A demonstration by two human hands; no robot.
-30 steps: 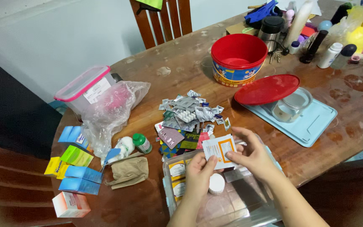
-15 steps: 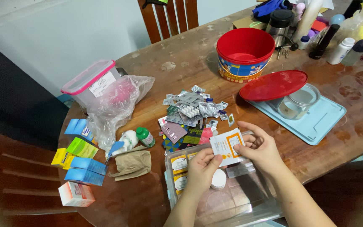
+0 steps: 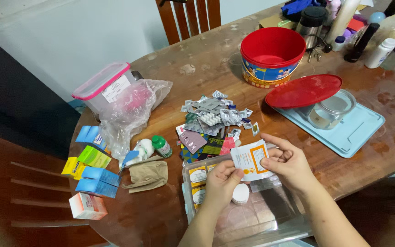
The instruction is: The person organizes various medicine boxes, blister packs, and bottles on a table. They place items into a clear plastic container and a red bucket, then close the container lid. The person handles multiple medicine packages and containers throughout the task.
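Observation:
Both hands hold a small white sachet with orange print (image 3: 250,160) above a clear plastic box (image 3: 270,215) at the table's near edge. My left hand (image 3: 222,180) pinches the sachet's lower left corner. My right hand (image 3: 288,162) grips its right side. Inside the box lie flat orange-and-white packets (image 3: 198,175) and a round white lid (image 3: 240,193). Just beyond the sachet is a heap of blister packs and foil strips (image 3: 211,120).
A red tub (image 3: 273,55) and its red lid (image 3: 302,90) sit at the back right, on and beside a pale blue tray (image 3: 348,130) holding a glass jar (image 3: 328,112). Left are coloured medicine boxes (image 3: 92,171), a plastic bag (image 3: 129,112), a pink-rimmed container (image 3: 104,87), small bottles (image 3: 161,145). Toiletries crowd the far right corner.
The view has shifted slightly. My hands have kept the sachet above the clear box and turned it a little; nothing else on the table has moved.

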